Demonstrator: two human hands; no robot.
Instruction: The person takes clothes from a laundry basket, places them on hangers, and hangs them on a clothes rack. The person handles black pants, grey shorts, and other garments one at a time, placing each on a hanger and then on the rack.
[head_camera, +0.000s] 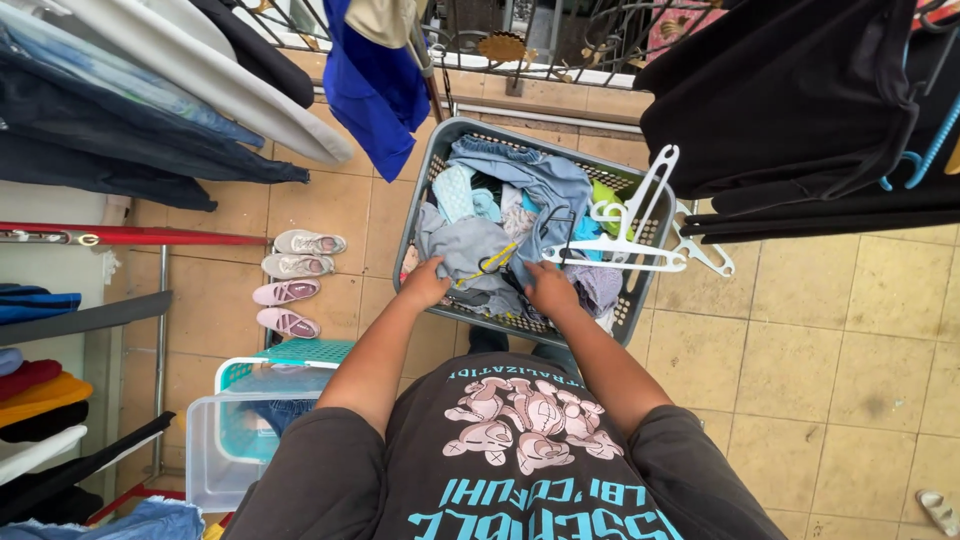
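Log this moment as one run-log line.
left hand: on grey garment | right hand: in clothes pile | grey laundry basket: full, on tiled floor | white hangers: on top

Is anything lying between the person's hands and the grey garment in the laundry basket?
Nothing visible does. The left hand and right hand already rest on the grey garment in the grey basket. The white hangers lie farther back on the pile, beyond the right hand.

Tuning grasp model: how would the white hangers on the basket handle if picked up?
The white hangers look like thin rigid plastic, so probably stiff and light. Several overlap on the clothes and over the basket rim, so lifting one may drag others. Their hooks could snag fabric. Both the left hand and right hand are in the clothes.
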